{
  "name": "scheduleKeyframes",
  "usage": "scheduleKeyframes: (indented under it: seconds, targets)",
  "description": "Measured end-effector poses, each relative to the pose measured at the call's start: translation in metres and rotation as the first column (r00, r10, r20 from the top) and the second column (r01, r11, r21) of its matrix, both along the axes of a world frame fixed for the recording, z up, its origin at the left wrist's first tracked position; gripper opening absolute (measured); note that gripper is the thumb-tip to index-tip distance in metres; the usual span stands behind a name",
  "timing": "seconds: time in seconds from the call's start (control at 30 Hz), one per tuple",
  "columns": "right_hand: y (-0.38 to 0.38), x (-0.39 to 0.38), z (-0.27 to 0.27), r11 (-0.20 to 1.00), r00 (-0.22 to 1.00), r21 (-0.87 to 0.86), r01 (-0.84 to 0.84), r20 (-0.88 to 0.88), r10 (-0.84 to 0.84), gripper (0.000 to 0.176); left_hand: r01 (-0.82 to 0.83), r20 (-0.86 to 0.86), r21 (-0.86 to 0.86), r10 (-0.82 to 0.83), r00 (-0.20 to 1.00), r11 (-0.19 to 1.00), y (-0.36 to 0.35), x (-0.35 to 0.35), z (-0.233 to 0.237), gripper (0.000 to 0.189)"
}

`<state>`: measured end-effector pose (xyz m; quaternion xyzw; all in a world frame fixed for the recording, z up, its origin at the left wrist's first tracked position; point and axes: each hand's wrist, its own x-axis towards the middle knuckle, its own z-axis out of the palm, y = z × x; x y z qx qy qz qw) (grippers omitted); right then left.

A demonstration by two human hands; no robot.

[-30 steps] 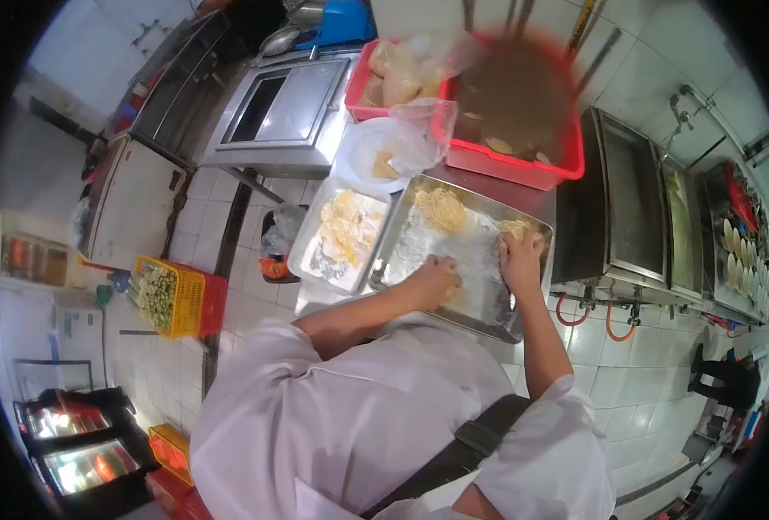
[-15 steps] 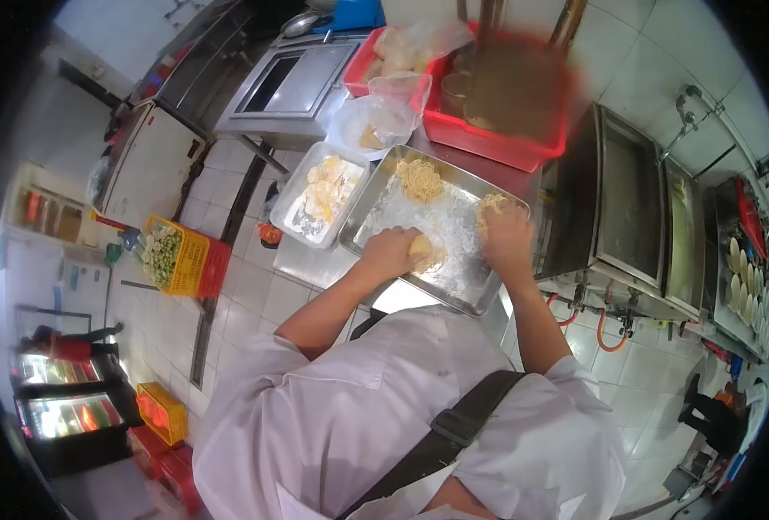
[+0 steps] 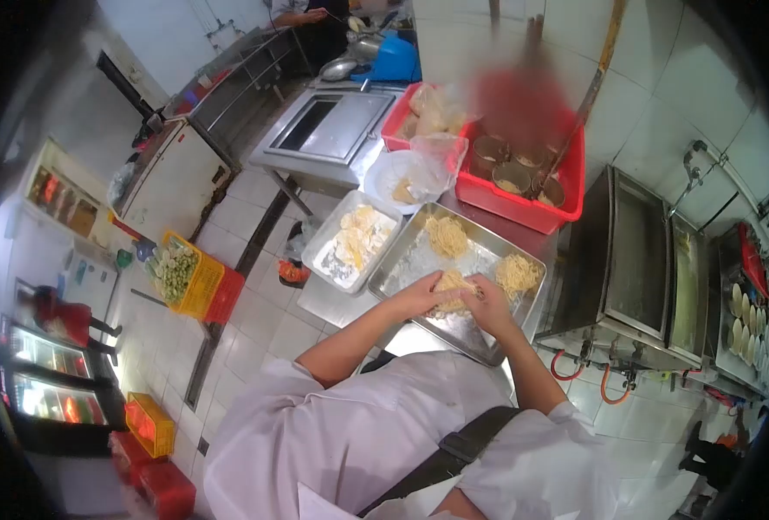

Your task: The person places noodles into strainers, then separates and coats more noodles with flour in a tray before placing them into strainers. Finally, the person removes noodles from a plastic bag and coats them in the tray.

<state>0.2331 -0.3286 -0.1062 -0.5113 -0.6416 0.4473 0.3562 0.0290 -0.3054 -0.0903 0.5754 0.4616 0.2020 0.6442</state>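
Over a floured steel tray [image 3: 464, 333], left hand [image 3: 419, 299] and right hand [image 3: 489, 305] share a closed grip on one noodle bundle [image 3: 452, 283].

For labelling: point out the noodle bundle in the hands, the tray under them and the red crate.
noodle bundle [image 3: 454, 282], head view, middle of the strands.
tray [image 3: 460, 328], head view, bare floor near its front corner.
red crate [image 3: 512, 204], head view, near wall.

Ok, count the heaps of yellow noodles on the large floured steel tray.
3. One noodle heap lies at the steel tray's far side, one near its right edge, one between the left hand and right hand. More may hide under the hands.
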Motion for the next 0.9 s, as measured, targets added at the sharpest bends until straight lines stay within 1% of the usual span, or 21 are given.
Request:
scheduleKeyframes:
  seconds: [0.07, 0.1, 0.13, 0.17, 0.2, 0.27, 0.33, 0.4, 0.43, 0.47, 0.5, 0.57, 0.6, 0.63, 0.7, 0.73, 0.77, 0.8, 0.83, 0.87, 0.9]
  targets:
    - [0.0, 0.004, -0.009, 0.935, 0.997, 0.35, 0.047, 0.043, -0.066, 0.03, 0.042, -0.017, 0.026, -0.042, 0.999, 0.999, 0.008, -0.006, 0.013, 0.054]
    - [0.0, 0.005, -0.019, 0.935, 0.996, 0.351, 0.052, 0.046, -0.072, 0.03, 0.084, -0.037, 0.039, -0.083, 0.996, 0.996, 0.009, -0.009, 0.016, 0.049]
    - [0.002, 0.005, -0.031, 0.988, 0.99, 0.135, 0.075, -0.13, -0.057, 0.029, 0.093, -0.036, 0.041, -0.091, 0.995, 0.995, 0.012, -0.011, 0.007, 0.049]
    - [0.003, 0.001, -0.03, 0.995, 0.95, -0.086, 0.058, -0.302, -0.081, 0.029, 0.063, 0.072, 0.088, -0.069, 0.995, 0.994, 0.017, -0.012, -0.005, 0.045]
    - [0.001, -0.005, -0.029, 0.994, 0.95, -0.083, 0.069, -0.299, -0.091, 0.029, 0.028, 0.181, 0.13, -0.052, 0.982, 0.991, 0.021, -0.013, -0.018, 0.04]
    - [-0.012, -0.026, 0.002, 0.818, 0.643, -0.57, 0.08, -0.597, -0.479, 0.033, 0.046, 0.24, 0.058, -0.059, 0.969, 0.997, 0.025, -0.016, -0.012, 0.036]
    - [-0.023, -0.039, 0.021, 0.808, 0.58, -0.587, 0.044, -0.644, -0.499, 0.035, 0.072, 0.296, -0.021, -0.062, 0.953, 0.997, 0.026, -0.02, -0.002, 0.032]
    - [-0.03, -0.048, 0.023, 0.795, 0.503, -0.606, 0.015, -0.683, -0.529, 0.038, 0.122, 0.13, 0.214, -0.152, 0.98, 0.969, 0.025, -0.022, 0.006, 0.021]
    - [-0.03, -0.049, 0.023, 0.799, 0.616, -0.601, 0.032, -0.618, -0.489, 0.039, 0.14, 0.132, 0.202, -0.169, 0.977, 0.969, 0.024, -0.022, 0.013, 0.021]
    - [-0.029, -0.05, 0.022, 0.803, 0.716, -0.594, 0.044, -0.541, -0.44, 0.04, 0.094, 0.079, 0.334, -0.127, 0.989, 0.938, 0.024, -0.021, 0.021, 0.018]
    - [-0.026, -0.044, 0.007, 0.798, 0.708, -0.601, 0.054, -0.54, -0.455, 0.04, 0.051, 0.032, 0.465, -0.074, 0.997, 0.884, 0.027, -0.022, 0.024, 0.018]
    - [-0.017, -0.037, -0.024, 0.915, 0.865, -0.287, 0.285, -0.335, -0.375, 0.048, 0.081, -0.013, 0.425, -0.083, 0.996, 0.902, 0.038, -0.024, 0.018, 0.018]
    - [-0.018, -0.045, -0.03, 0.913, 0.863, -0.003, 0.407, -0.326, -0.386, 0.05, 0.099, -0.053, 0.387, -0.085, 0.995, 0.917, 0.043, -0.025, 0.013, 0.019]
    - [-0.023, -0.055, -0.015, 0.907, 0.855, -0.017, 0.421, -0.326, -0.403, 0.05, 0.115, -0.058, 0.374, -0.101, 0.993, 0.92, 0.048, -0.024, 0.004, 0.019]
    - [-0.028, -0.067, 0.013, 0.99, 0.875, -0.11, 0.089, -0.467, -0.13, 0.046, 0.033, 0.018, 0.317, -0.041, 0.999, 0.948, 0.064, -0.018, -0.014, 0.024]
    - [-0.024, -0.07, 0.004, 0.987, 0.946, -0.067, 0.146, -0.282, -0.159, 0.033, 0.053, 0.02, 0.304, -0.062, 0.998, 0.951, 0.071, -0.017, -0.023, 0.024]
    - [-0.021, -0.069, 0.004, 0.981, 0.941, -0.087, 0.173, -0.278, -0.191, 0.033, 0.055, 0.018, 0.459, -0.071, 0.997, 0.887, 0.075, -0.015, -0.031, 0.024]
    - [-0.019, -0.066, 0.003, 0.966, 0.962, -0.049, 0.252, -0.092, -0.256, 0.028, 0.059, 0.02, 0.594, -0.089, 0.996, 0.802, 0.073, -0.011, -0.042, 0.028]
    - [-0.021, -0.062, 0.001, 0.947, 0.943, -0.01, 0.321, 0.1, -0.318, 0.023, 0.092, 0.026, 0.564, -0.129, 0.991, 0.82, 0.067, -0.014, -0.037, 0.028]
    - [-0.018, -0.06, -0.004, 0.928, 0.932, 0.093, 0.36, 0.015, -0.363, 0.018, 0.304, -0.004, 0.305, -0.318, 0.948, 0.903, 0.065, -0.024, -0.016, 0.033]
    - [-0.016, -0.058, -0.01, 0.894, 0.916, 0.2, 0.401, -0.07, -0.395, 0.015, 0.498, 0.016, 0.028, -0.499, 0.867, 0.867, 0.064, -0.03, -0.004, 0.039]
